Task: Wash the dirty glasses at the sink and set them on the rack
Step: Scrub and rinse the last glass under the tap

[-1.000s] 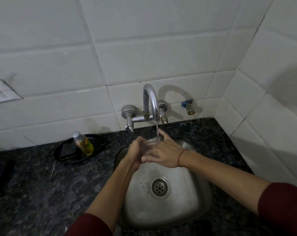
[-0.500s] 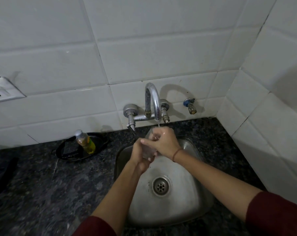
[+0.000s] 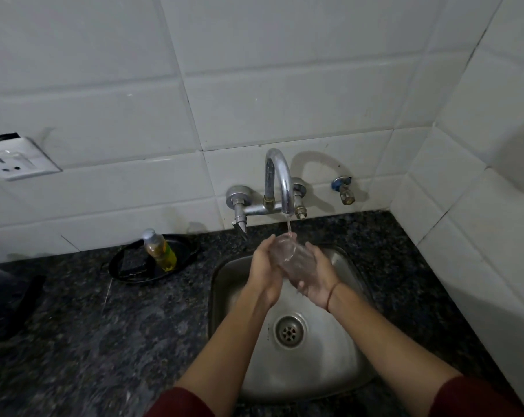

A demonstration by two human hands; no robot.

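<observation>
You've got the glass up over the back part of the sink, held btwn both hands right under the tap. It's clear and tilted, mouth up and away from you, w/ the thin stream of water landing at its rim.

Your left hand wraps the glass's left side, fingers curled round it, back of the hand to the camera. Your right hand cups the right side and lower end, fingers curled in against the glass. So both hands grip it. There's a thin thread band on your right wrist, and dark red sleeves sit up near the elbows.

The sink is steel, set in a dark speckled counter, w/ the drain below your hands. The tap is mounted on the white tiles: curved spout, a handle each side. A small blue-topped valve sits on the wall just right of it, not touching.

Left of the sink, on the counter by the wall, is a black oval dish w/ a small bottle leaning in it: yellow-green liquid, pale cap toward the wall. A white socket is on the tiles far left. There's a dark thing at the counter's left edge; can't tell what it is.
</observation>
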